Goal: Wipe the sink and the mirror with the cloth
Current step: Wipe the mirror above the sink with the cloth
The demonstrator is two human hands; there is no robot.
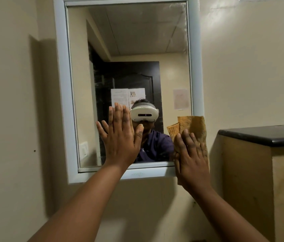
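a: where is the cloth?

b: the tan, textured rectangular cloth (196,130) sits at the lower right corner of the white-framed rectangular wall mirror (129,49), right of centre in the frame. it lies over the white frame's corner and overlaps a little of the glass edge and the beige painted wall (242,58) beside it. one folded corner of it pokes up to the left, over the glass.

a: what holds it there?

b: the right hand (192,158) lies flat on it, fingers stretched out and pointing up, palm pressing the cloth against the mirror corner. it is not curled around the cloth; the cloth shows above and to the right of the fingers.

a: and the other hand?

b: the left hand (120,137) is spread flat too, fingers together and upright, thumb out to the right, palm set against the glass in the lower part of the mirror, near the middle of the frame. it holds nothing. its reflection shows just to its left.

a: anything else close by?

b: a light wooden cabinet with a black top (260,163) stands at the right edge of the frame, just beside the cloth but apart from it. both bare forearms come up from the bottom of the frame. the sink is not in view.
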